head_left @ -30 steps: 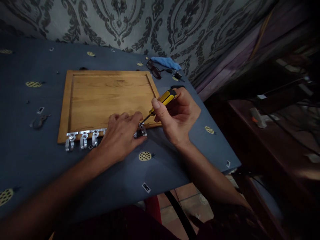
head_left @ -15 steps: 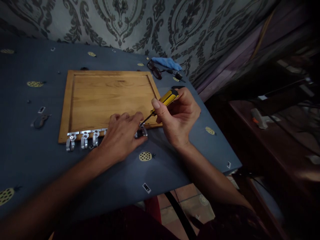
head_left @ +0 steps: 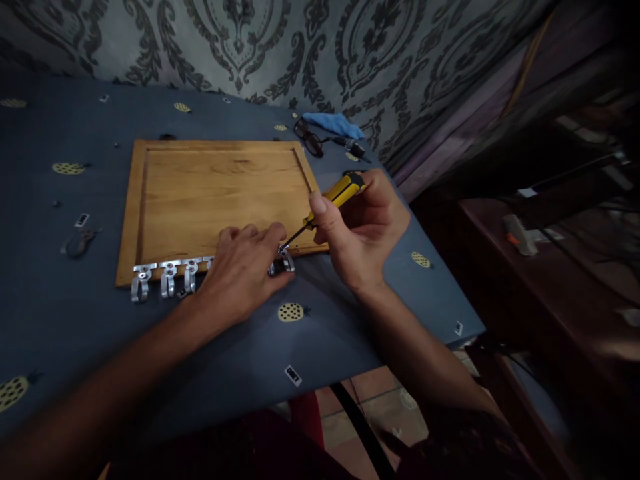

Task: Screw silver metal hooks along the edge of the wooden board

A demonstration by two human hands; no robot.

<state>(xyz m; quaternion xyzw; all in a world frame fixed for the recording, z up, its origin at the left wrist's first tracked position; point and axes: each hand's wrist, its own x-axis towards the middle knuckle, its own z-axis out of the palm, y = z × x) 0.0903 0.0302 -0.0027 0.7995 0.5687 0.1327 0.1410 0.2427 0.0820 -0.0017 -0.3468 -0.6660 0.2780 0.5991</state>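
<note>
A framed wooden panel (head_left: 220, 193) lies flat on the table. Along its near edge runs a metal rail with silver hooks (head_left: 170, 277), several of which show to the left of my left hand. My left hand (head_left: 245, 267) is closed over the rail's right part, fingers on top and thumb below; it hides the middle of the rail. In my right hand (head_left: 363, 233) is a yellow and black screwdriver (head_left: 337, 193), gripped by its handle between thumb and fingers. Its shaft slants down to the left, with the tip at the rail's right end, beside my left fingertips.
Dark glasses (head_left: 311, 139) and a blue cloth (head_left: 334, 125) lie at the back right of the table (head_left: 330, 360). A small metal and dark object (head_left: 80, 243) rests left of the panel. Patterned fabric (head_left: 240, 47) rises behind. Right of the table stands a cluttered reddish-brown surface (head_left: 540, 280).
My right hand and the screwdriver's handle have shifted slightly up and to the right, the wrist turning a little. The tip stays at the rail. My left hand holds its place.
</note>
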